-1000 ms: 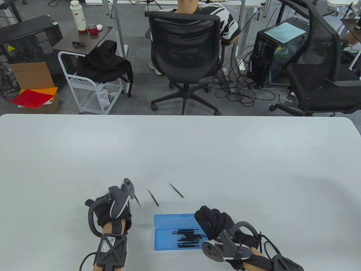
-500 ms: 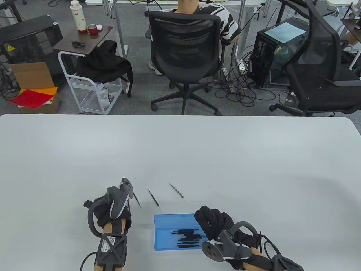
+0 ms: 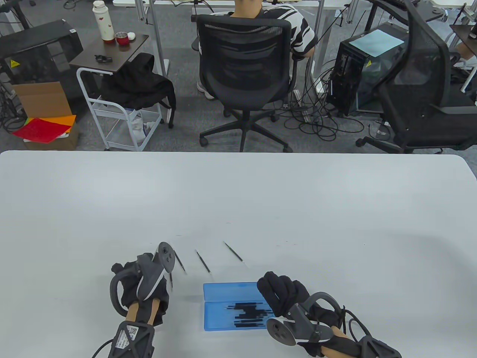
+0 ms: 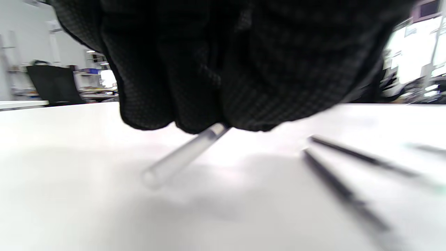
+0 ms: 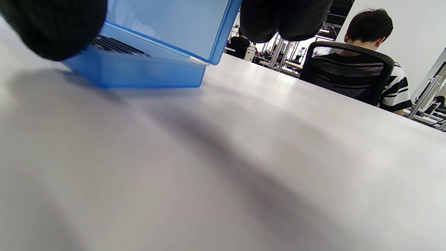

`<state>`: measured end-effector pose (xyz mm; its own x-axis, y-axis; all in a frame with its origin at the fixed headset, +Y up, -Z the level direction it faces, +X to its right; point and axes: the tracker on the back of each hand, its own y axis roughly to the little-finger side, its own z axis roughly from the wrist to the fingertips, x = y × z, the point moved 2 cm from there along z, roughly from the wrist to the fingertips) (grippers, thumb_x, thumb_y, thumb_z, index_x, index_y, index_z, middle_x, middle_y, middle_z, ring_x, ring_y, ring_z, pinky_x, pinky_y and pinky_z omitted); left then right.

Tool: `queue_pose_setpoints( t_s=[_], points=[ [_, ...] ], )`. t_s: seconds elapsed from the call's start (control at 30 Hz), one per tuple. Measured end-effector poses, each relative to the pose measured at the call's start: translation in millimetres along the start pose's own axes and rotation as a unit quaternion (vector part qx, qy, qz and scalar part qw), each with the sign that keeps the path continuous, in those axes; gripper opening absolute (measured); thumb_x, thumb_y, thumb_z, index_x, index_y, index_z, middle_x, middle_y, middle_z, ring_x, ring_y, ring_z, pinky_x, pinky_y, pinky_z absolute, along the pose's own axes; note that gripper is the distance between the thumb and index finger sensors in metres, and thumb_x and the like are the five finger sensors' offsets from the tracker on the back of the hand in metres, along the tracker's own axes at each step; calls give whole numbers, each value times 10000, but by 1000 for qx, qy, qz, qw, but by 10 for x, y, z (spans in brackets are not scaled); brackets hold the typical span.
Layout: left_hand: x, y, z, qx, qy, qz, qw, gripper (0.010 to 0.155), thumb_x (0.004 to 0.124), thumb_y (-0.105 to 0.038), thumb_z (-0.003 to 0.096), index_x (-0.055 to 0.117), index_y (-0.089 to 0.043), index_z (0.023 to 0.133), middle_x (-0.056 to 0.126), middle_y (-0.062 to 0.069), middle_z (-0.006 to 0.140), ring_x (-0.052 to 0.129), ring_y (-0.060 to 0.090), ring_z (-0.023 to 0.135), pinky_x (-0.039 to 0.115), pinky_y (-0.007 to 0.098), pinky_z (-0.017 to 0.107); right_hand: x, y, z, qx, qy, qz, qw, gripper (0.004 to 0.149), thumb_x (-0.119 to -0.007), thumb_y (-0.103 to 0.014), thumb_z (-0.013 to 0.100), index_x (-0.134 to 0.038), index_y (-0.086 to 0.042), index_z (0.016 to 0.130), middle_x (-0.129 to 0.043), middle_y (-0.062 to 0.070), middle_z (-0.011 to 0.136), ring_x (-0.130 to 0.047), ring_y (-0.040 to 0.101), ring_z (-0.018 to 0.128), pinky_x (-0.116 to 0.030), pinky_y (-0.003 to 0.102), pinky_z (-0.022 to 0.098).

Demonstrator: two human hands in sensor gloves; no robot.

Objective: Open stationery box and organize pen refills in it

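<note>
Two gloved hands work at the near edge of a white table (image 3: pixel 238 194). An open blue stationery box (image 3: pixel 227 305) lies between them, nearer the right hand (image 3: pixel 283 294), its lid folded back flat on the far side and a row of dark pen refills (image 3: pixel 248 315) lying in the near half. Part of that row is covered by the right hand, so the count cannot be made out. In the right wrist view the box's corner and raised lid show close up, with two blurred gloved fingertips (image 5: pixel 285 17) just above the lid's edge and a thumb (image 5: pixel 55 24) at the box's near wall; whether they pinch the lid or only touch it is unclear.

The left hand (image 3: pixel 139 285) sits left of the box. Its tracker (image 3: pixel 154 270) hides the fingers from above. In the left wrist view the curled fingers (image 4: pixel 195 69) pinch one refill (image 4: pixel 183 155), a clear tube angling down to the table, badly blurred. Three more loose refills (image 3: pixel 203 261) lie on the table just beyond the box and the left hand, one partly behind the tracker.
</note>
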<state>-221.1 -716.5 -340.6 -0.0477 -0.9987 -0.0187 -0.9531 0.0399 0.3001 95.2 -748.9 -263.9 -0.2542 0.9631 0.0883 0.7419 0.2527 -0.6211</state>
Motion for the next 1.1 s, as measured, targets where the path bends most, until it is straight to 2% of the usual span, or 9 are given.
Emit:
queue_pose_setpoints(
  t_s=[0.13,0.23,0.4,0.47,0.53,0.67,0.9,1.1],
  points=[
    [-200,-150,-270,77,-28,-5,997,543,980,-304,390,867,-73,868,1056,38,705,1071,331,710,613,677,734,-1,1,0,0,0,0,1000,1181,-763,-600,378,17,-83,1100,-142,288,1209,-558,498,1071,-599,593,766],
    [-351,-318,-521,150,-52,-9,987,543,980,-307,387,868,-79,867,1059,33,702,1074,326,709,615,682,730,0,1,0,-1,0,-1,1000,1182,-763,-600,378,17,-83,1100,-143,289,1208,-558,499,1070,-599,592,767],
    [-545,-666,-989,270,-95,13,958,541,976,-315,387,867,-96,870,1056,17,708,1073,309,721,618,675,737,0,1,0,-1,0,-1,1000,1183,-762,-601,378,20,-85,1100,-142,289,1208,-555,498,1072,-600,592,767],
    [-572,-829,-1173,328,-106,28,938,541,973,-320,387,864,-104,871,1057,7,709,1074,299,725,626,670,741,-1,2,0,-1,0,-1,1000,1181,-762,-601,378,17,-83,1100,-142,287,1209,-556,498,1072,-599,593,766],
    [-555,-964,-1309,379,-109,39,918,545,972,-324,383,861,-113,873,1054,1,713,1073,293,730,621,673,743,0,2,0,-1,0,-1,1000,1182,-762,-601,378,19,-84,1100,-142,287,1209,-558,498,1070,-600,592,766],
    [-435,-1187,-1468,430,-112,74,893,543,969,-329,380,859,-127,872,1053,-10,715,1072,283,737,613,676,747,-1,3,0,0,0,-1,1000,1183,-762,-601,378,20,-84,1100,-142,288,1209,-559,497,1071,-599,593,767],
    [-129,-1449,-1539,473,-110,135,864,542,962,-332,382,849,-140,876,1046,-22,724,1065,269,750,607,671,754,-2,4,-1,0,0,0,1000,1182,-762,-602,377,17,-84,1100,-142,285,1210,-558,497,1071,-600,592,767],
    [-4,-1565,-1530,488,-101,157,853,539,951,-334,392,832,-155,887,1032,-33,741,1052,261,768,599,668,760,-4,6,-1,0,0,1,1000,1182,-762,-601,378,19,-86,1100,-140,286,1209,-558,496,1072,-598,593,768]
  ],
)
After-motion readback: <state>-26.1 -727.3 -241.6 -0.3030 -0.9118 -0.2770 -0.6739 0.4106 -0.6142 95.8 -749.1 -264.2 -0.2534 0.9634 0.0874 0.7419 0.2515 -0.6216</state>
